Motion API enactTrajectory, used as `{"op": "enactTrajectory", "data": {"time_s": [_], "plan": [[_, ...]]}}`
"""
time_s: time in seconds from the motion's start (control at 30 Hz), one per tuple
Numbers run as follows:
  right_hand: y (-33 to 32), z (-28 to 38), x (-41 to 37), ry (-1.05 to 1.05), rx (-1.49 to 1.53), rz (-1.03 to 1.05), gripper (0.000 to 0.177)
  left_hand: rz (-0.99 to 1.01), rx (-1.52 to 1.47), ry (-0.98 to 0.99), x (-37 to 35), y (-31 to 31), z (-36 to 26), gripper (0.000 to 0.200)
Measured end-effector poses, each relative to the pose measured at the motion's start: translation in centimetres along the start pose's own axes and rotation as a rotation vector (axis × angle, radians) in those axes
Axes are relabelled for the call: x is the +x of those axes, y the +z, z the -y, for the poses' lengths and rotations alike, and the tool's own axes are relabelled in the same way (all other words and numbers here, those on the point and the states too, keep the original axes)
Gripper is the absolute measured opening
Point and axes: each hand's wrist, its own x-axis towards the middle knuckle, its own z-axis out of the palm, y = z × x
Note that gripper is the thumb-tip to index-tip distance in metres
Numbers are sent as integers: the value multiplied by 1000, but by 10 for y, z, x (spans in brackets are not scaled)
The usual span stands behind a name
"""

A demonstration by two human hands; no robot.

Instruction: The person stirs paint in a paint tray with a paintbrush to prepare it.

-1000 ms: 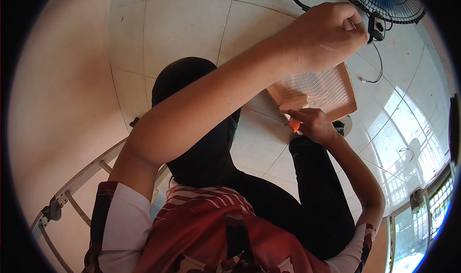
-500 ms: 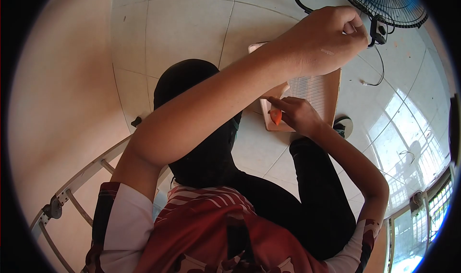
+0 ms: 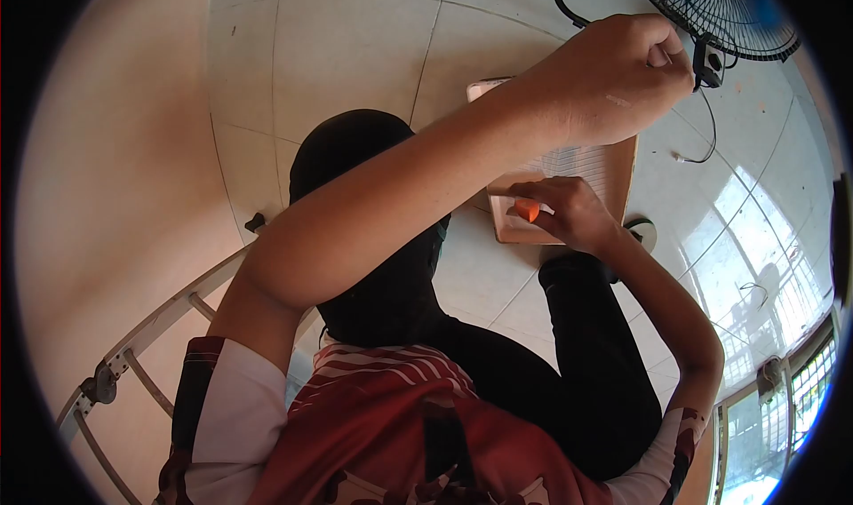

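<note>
My left hand [image 3: 631, 79] is raised close to the camera at the end of an outstretched arm, fingers curled into a fist. The inside of the fist faces away, so what it holds, if anything, is hidden. Lower down, my right hand [image 3: 576, 212] is closed around an orange piece [image 3: 528, 210], its fingers covering most of it. This hand overlaps a pale paint tray [image 3: 515, 236] with a ridged slope [image 3: 582, 161], lying on the tiled floor. A tan strip [image 3: 505, 185] shows by the right fingertips. My left forearm hides the tray's far part.
A blue and black fan [image 3: 711, 12] stands at the top right, its cord [image 3: 711, 136] trailing over the tiles. My bent, black-clad knee [image 3: 346, 150] rises left of the tray. A metal ladder-like frame [image 3: 160, 327] leans along the wall at left.
My right hand has turned and shifted slightly right, tipping the orange piece, whose end now points more toward the camera. My left fist has moved slightly right and stays curled.
</note>
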Motion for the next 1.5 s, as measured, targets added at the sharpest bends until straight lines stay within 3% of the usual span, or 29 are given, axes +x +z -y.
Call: {"op": "enactTrajectory", "data": {"time_s": [0.13, 0.37, 0.43, 0.5, 0.77, 0.97, 1.17, 1.27, 1.5], "plan": [[27, -2, -3, 231, 144, 169, 22, 4, 68, 91, -6, 4, 2, 31], [31, -17, -6, 328, 142, 220, 28, 16, 47, 45, -3, 3, 1, 32], [24, -15, -9, 420, 137, 145, 27, 4, 24, 30, -6, 0, -1, 33], [20, -20, -12, 412, 125, 136, 27, 5, 19, -32, -7, -2, -5, 34], [37, -45, -19, 360, 114, 211, 24, -15, 6, 17, -12, -4, -5, 33], [17, -37, -11, 448, 111, 26, 23, -29, 16, 24, -15, -2, -8, 32], [-5, -33, 10, 129, -72, -322, 22, -27, 24, 49, -13, 0, -7, 31], [-25, -18, 14, 84, -100, -336, 21, -32, 8, 33, -13, -1, -9, 31], [-25, -2, -17, 148, 45, 26, 18, -34, 15, 71, -12, 0, -2, 30]]}}
